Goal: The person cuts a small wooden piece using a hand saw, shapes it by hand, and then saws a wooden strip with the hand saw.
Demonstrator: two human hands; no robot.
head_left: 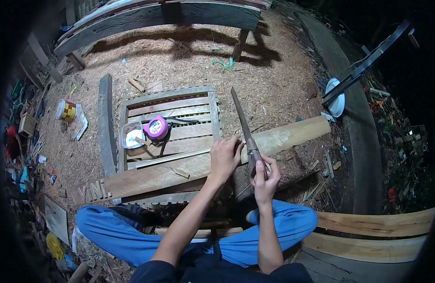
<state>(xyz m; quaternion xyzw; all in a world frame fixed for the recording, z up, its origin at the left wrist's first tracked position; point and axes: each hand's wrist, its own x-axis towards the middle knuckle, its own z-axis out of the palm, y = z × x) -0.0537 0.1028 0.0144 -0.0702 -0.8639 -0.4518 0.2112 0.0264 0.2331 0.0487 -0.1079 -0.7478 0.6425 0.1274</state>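
Note:
My right hand (266, 181) is wrapped round the handle of a long dark blade (242, 118), which points away from me. My left hand (225, 153) is pinched beside the blade, near a small pale piece too small to make out. Beneath both hands lies a long wooden board (151, 178), crossing from lower left to upper right. Small wooden strips shaped like letters (95, 192) sit on its left end, and a loose sliver (179, 172) rests near its middle.
Under the board is a slatted wooden frame (215, 113) bearing a pink tape measure (156, 128) and a plastic tub (132, 135). A yellow-red can (66, 111) stands left. A bench (132, 23) spans the back; planks (368, 247) lie at right.

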